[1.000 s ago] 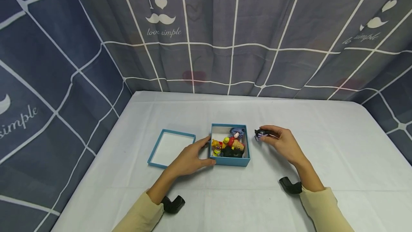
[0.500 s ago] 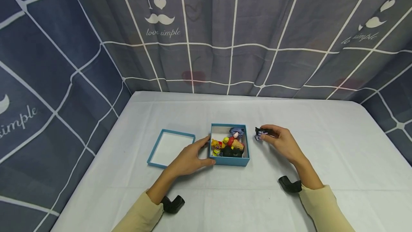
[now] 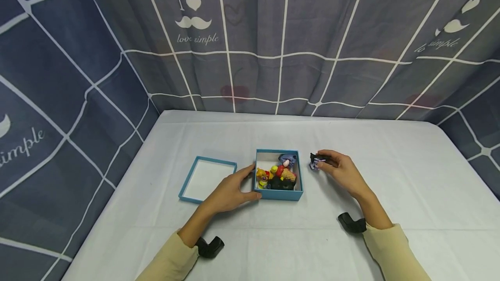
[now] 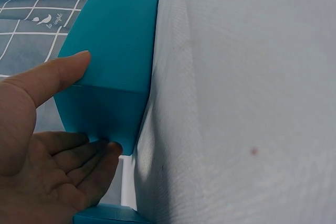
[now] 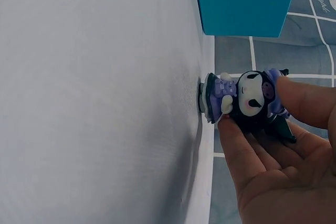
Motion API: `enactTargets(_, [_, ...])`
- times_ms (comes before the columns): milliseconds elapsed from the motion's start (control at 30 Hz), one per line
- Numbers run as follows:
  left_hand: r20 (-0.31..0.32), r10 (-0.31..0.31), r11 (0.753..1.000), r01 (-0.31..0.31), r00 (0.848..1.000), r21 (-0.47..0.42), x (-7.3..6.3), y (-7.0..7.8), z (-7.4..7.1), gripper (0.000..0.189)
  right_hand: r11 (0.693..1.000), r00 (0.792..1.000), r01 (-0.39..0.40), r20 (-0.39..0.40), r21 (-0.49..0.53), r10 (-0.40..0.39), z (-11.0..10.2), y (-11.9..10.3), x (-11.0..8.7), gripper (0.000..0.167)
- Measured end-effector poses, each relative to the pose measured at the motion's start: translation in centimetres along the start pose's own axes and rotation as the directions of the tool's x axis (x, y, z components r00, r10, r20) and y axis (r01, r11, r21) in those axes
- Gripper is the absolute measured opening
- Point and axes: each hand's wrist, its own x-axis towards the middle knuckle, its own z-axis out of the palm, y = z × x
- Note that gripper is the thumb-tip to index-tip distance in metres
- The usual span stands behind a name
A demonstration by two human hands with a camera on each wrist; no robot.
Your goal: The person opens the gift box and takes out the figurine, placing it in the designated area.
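Note:
My left hand [image 3: 228,191] holds the near left corner of a blue box [image 3: 282,195], its thumb on the front wall and its fingers against the left side. Inside the box lie several small toy figures, among them an orange-yellow one in red [image 3: 263,174], a black one [image 3: 282,184] and a purple-blue one [image 3: 287,159]. To the right of the box, my right hand [image 3: 343,174] pinches a black and purple figurine [image 5: 251,95] with a white face. The figurine stands upright, its base at the tabletop; whether it bears on the cloth I cannot tell.
The blue-rimmed white lid [image 3: 211,177] lies inside up to the left of the box, partly behind my left hand. A white cloth [image 3: 297,246] covers the table. Grey checked curtains [image 3: 258,34] hang behind and at the sides.
The figurine in my right hand has shifted a touch to the right and turned slightly. My left hand and the box have stayed in place.

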Motion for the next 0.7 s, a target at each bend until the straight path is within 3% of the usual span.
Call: enactTargets(700, [-0.006,0.020,1.000,-0.020,1.000,-0.004,0.08,-0.11,-0.06,0.087,1.000,0.999,0.001,0.035,-0.012,0.000,0.00,-0.23,-0.01,0.052])
